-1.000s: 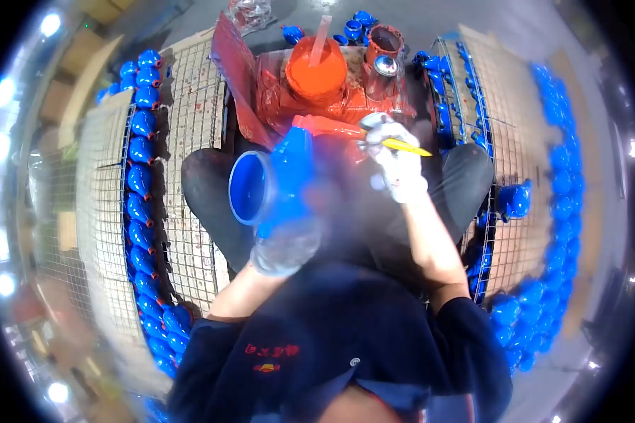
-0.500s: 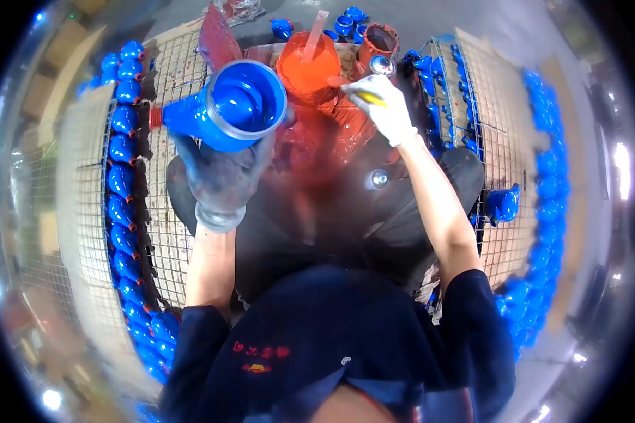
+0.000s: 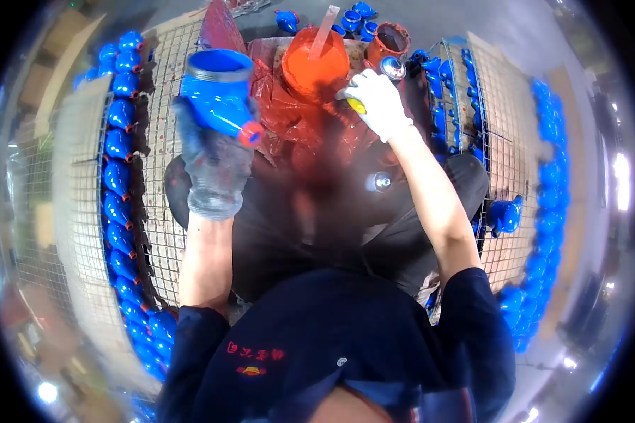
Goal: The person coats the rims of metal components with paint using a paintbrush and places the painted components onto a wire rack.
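My left hand, in a dark grey stained glove, grips a glossy blue funnel-shaped fitting. Its wide, metal-rimmed mouth faces up, and its narrow red end points down and to the right. In a white glove, my right hand is closed around a yellow-handled paintbrush; the brush tip is blurred against the red behind it. Just left of that hand stands a tub of orange-red paint with a pale flat stick in it. Red-stained plastic sheeting lies around the tub.
Rows of blue fittings line the wire rack at left, and more blue fittings line the right side. One fitting sits apart on the right rack. A red-stained can stands behind my right hand.
My left hand has turned the fitting, so its red end swung from the left to the lower right and its mouth tipped upward. My right hand moved slightly, still holding the paintbrush.
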A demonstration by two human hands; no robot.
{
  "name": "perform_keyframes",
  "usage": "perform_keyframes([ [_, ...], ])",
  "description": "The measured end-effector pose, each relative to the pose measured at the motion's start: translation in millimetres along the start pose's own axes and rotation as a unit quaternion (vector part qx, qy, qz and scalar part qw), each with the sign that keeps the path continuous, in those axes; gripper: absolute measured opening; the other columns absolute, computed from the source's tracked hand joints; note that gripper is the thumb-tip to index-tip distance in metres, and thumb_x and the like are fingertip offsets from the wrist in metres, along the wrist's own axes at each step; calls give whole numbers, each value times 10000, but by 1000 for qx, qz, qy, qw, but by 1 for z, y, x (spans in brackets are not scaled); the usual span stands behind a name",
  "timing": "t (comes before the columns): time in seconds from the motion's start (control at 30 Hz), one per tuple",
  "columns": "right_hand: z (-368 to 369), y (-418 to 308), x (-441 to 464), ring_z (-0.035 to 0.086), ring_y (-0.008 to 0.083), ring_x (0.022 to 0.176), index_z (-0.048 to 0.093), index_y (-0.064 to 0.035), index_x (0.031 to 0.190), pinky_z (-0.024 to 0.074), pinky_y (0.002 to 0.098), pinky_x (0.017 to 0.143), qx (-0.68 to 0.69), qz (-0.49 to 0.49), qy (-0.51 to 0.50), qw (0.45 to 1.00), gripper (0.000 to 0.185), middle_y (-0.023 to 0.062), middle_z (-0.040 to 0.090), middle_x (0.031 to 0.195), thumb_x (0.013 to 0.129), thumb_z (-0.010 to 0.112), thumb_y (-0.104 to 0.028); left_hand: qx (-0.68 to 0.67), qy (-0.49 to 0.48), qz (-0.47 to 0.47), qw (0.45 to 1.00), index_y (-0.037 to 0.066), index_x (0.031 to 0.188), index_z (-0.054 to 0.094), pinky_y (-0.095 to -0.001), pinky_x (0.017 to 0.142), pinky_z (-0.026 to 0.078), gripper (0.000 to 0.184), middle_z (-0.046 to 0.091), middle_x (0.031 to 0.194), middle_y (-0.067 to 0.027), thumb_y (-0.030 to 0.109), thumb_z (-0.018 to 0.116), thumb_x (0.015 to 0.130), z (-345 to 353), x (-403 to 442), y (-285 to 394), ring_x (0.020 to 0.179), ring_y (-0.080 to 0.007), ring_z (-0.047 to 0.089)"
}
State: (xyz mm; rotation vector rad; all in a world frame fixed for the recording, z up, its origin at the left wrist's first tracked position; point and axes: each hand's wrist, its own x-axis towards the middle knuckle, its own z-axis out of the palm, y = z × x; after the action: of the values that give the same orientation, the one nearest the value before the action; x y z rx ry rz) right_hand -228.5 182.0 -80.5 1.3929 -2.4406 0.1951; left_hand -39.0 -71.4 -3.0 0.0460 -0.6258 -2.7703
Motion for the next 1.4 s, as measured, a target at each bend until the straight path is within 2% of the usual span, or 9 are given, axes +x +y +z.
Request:
perform_keyframes([
  [0.13, -26, -8, -15, 610, 225, 897, 771, -242, 1040, 475, 368, 807, 112, -8, 191, 975, 277, 2, 642, 907, 784, 762, -136, 354, 83, 37, 931, 47, 1461, 400, -368, 980, 550, 761, 561, 1315, -132, 220, 836, 863, 11, -20, -20, 1199, -248, 591],
  [0.27, -95, -31, -12, 636, 201, 874, 767, -176, 1012, 481, 329, 788, 116, 3, 368, 922, 315, -2, 684, 929, 727, 866, -84, 701, -21, 249, 668, 86, 1375, 434, -384, 936, 545, 915, 492, 1322, -153, 159, 963, 632, 2, -36, -37, 1141, -309, 590],
  [0.37, -159, -49, -11, 671, 195, 825, 739, -117, 1050, 509, 312, 759, 234, -25, 360, 903, 279, 33, 736, 926, 794, 847, -138, 757, -145, 367, 521, 94, 1361, 446, -403, 912, 554, 926, 504, 1286, -164, 156, 964, 596, 17, -42, -35, 1127, -348, 586],
  [0.5, -208, -76, -2, 663, 182, 718, 687, -27, 1053, 511, 300, 679, 321, 113, 222, 914, 242, 78, 687, 816, 987, 660, -258, 738, -266, 403, 471, 89, 1341, 475, -423, 897, 568, 848, 511, 1294, -168, 205, 952, 649, 20, -53, -40, 1094, -351, 609],
  [0.57, -209, -69, 8, 671, 293, 728, 639, 15, 1057, 511, 394, 692, 449, 131, 141, 873, 347, 167, 675, 792, 1016, 608, -328, 730, -295, 403, 467, 87, 1341, 480, -430, 893, 570, 819, 523, 1281, -168, 245, 940, 682, 21, -57, -41, 1086, -356, 614],
  [0.83, -242, -80, -11, 640, 241, 692, 636, 12, 1052, 493, 363, 682, 447, 209, -3, 870, 334, 153, 662, 770, 1015, 614, -319, 749, -300, 396, 439, 76, 1342, 476, -434, 902, 564, 799, 526, 1281, -171, 274, 926, 712, 32, -73, -48, 1093, -365, 610],
  [1.07, -209, -101, -43, 694, 270, 796, 675, -53, 1044, 537, 348, 722, 406, 104, 151, 895, 281, 122, 690, 861, 970, 671, -324, 735, -125, 238, 623, 77, 1358, 439, -408, 930, 547, 920, 534, 1260, -151, 235, 971, 624, 34, -82, -48, 1140, -308, 598],
  [1.2, -201, -101, -50, 668, 248, 807, 672, -115, 998, 530, 347, 746, 403, -14, 211, 890, 235, 39, 695, 947, 810, 815, -118, 547, 3, 71, 834, 23, 1415, 406, -381, 960, 547, 966, 547, 1306, -135, 263, 971, 669, 33, -75, -46, 1137, -257, 614],
  [1.4, -190, -95, -51, 616, 248, 839, 652, -149, 1037, 469, 371, 748, 313, -141, 241, 908, 404, 17, 643, 926, 701, 874, -140, 259, -41, -129, 956, 12, 1478, 412, -445, 1023, 533, 826, 571, 1375, -177, 567, 660, 919, 53, -62, -23, 1215, -299, 614],
])
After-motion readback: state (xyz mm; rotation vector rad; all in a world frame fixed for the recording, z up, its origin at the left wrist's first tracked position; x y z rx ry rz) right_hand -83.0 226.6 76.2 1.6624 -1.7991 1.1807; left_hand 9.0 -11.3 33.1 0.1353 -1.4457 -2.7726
